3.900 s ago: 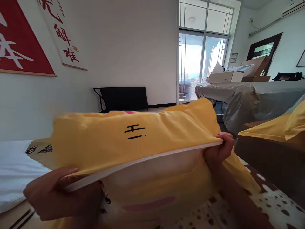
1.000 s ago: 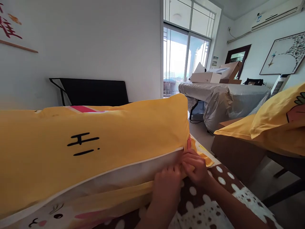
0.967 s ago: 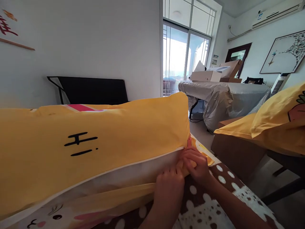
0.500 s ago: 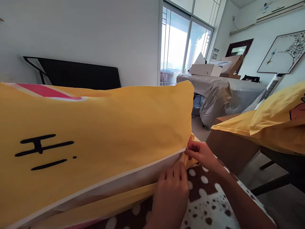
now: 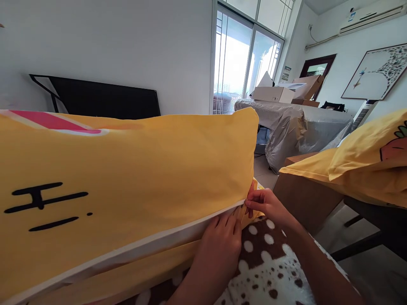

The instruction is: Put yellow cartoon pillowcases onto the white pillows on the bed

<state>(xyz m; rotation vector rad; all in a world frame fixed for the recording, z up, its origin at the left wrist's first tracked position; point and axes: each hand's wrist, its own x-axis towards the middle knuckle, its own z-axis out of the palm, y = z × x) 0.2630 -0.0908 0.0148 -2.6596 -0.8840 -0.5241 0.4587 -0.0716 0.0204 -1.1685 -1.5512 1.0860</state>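
Observation:
A yellow pillowcase (image 5: 178,169) with black line drawings and a pink stripe stands up before me, filled out. Along its lower side runs a long open edge with a white strip (image 5: 136,250). My right hand (image 5: 265,205) pinches the pillowcase at the right end of this opening, thumb and fingers together. Just left of it, my left hand (image 5: 222,245) has its fingers bent over the lower yellow layer, their tips partly hidden in the opening. More yellow cloth bunches beneath my right hand.
A brown and white spotted cover (image 5: 270,260) lies over my lap area. Right of me, another yellow printed pillowcase (image 5: 365,165) rests above a dark chair (image 5: 375,220), beside a brown box (image 5: 302,199). Behind stand a plastic-covered piece of furniture (image 5: 286,127) and a black panel (image 5: 108,97).
My left hand has shifted slightly left, its fingers going further into the opening. The pillowcase's printed face has slid left in view. My right hand keeps its pinch at the corner.

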